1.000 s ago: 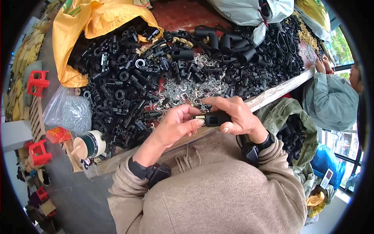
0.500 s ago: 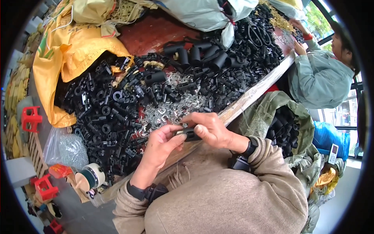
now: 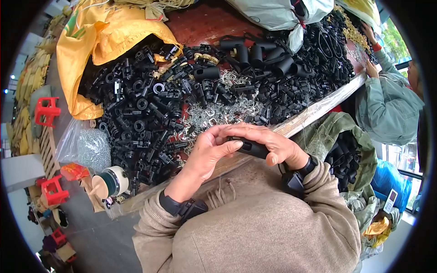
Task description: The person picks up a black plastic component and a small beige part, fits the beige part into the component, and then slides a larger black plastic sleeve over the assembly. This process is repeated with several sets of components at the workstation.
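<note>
Above the table's front edge, my left hand (image 3: 205,152) grips a black plastic tube (image 3: 256,149) with a slot in its side, thumb along it. My right hand (image 3: 284,144) curves over the same tube from the right, its fingers reaching across to the left fingertips. The tube's right end runs under my right palm, and its left end is hidden by my fingers. Just beyond my hands lies a heap of small silvery metal hooks (image 3: 223,113). Black plastic fittings (image 3: 141,120) are piled left of the hooks.
A wooden edge board (image 3: 318,107) borders the red table (image 3: 200,22). Larger black tubes (image 3: 284,65) lie farther back. At left are a yellow sack (image 3: 77,77), a clear bag (image 3: 93,148) and a spool (image 3: 111,182). A green sack (image 3: 364,154) stands right, near a co-worker (image 3: 387,107).
The view has shifted, so the table appears farther left and lower before. My right hand has come over the tube, which now shows longer and reaches under that palm.
</note>
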`<state>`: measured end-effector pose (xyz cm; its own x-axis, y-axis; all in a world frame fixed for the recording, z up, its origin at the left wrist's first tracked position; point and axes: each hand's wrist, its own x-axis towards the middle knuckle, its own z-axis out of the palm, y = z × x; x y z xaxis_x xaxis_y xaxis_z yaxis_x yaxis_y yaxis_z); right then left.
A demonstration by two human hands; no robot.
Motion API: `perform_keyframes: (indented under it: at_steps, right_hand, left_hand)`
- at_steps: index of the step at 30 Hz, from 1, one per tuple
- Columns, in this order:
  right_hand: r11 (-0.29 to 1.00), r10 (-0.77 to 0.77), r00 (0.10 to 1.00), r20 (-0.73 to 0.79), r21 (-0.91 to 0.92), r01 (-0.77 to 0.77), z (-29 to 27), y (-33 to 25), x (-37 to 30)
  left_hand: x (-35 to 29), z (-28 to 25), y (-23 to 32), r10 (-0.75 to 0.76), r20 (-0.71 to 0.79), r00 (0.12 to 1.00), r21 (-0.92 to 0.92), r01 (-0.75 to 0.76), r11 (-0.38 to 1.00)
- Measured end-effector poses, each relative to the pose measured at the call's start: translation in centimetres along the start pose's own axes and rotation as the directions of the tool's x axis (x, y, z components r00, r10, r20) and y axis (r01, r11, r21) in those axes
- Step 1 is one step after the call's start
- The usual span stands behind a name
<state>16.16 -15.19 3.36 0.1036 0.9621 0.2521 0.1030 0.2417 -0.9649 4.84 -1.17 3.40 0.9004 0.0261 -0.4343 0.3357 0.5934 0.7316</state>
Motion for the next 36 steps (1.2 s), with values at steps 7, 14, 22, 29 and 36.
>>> perform_keyframes:
  at_steps: [7, 14, 22, 29, 36]
  right_hand:
    - [0.999, -0.01, 1.0, 0.006, -0.049, 0.01, 0.1, -0.1, -0.1]
    - [0.991, 0.081, 0.994, -0.069, 0.112, -0.073, 0.3, -0.1, -0.2]
    - [0.957, 0.073, 0.983, -0.171, 0.289, -0.021, 1.5, 0.4, -0.5]
    - [0.921, 0.117, 0.985, -0.128, 0.386, -0.059, 2.3, -0.2, 0.7]
    - [0.864, 0.145, 0.985, -0.089, 0.497, -0.082, 3.4, -0.4, 1.4]
  left_hand:
    - [-0.1, 0.2, -0.2, 0.02, 0.023, 1.0, -0.01, -0.02, 1.0]
    - [-0.2, 0.4, -0.3, -0.009, 0.023, 1.0, 0.011, 0.008, 1.0]
    - [-0.4, -0.4, 0.1, -0.067, -0.013, 0.998, -0.038, 0.067, 0.997]
    - [1.3, 0.0, -0.2, 0.216, -0.228, 0.949, -0.03, -0.229, 0.973]
    - [1.4, 0.3, 0.5, 0.311, -0.143, 0.94, -0.015, -0.316, 0.949]
